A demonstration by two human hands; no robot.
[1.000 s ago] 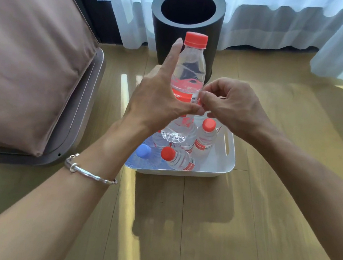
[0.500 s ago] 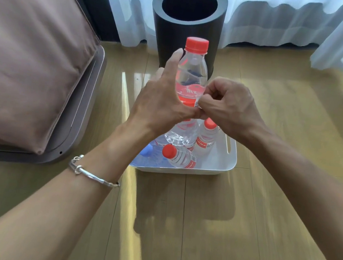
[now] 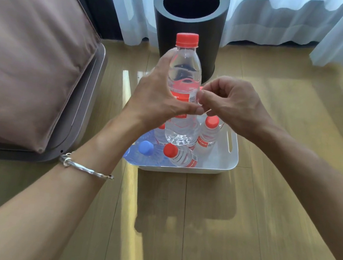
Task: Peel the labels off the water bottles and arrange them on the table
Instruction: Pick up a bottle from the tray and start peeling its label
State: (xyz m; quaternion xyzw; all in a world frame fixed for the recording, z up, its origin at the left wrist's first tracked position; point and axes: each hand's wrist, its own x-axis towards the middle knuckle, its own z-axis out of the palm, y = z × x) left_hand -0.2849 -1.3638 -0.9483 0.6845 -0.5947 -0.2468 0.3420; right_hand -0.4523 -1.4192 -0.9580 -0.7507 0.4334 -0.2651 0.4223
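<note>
Left hand (image 3: 157,100) grips the upright red-capped bottle (image 3: 183,71) above the white tray (image 3: 233,158), as half a second earlier, while the right hand (image 3: 231,102), fingers curled, pinches the label (image 3: 182,95) edge, now drawn slightly farther right.

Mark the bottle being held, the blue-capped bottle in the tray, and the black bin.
held bottle (image 3: 184,73): head view, clear shoulder below the red cap.
blue-capped bottle (image 3: 146,147): head view, on its blue cap.
black bin (image 3: 212,46): head view, outer wall, right side.
</note>
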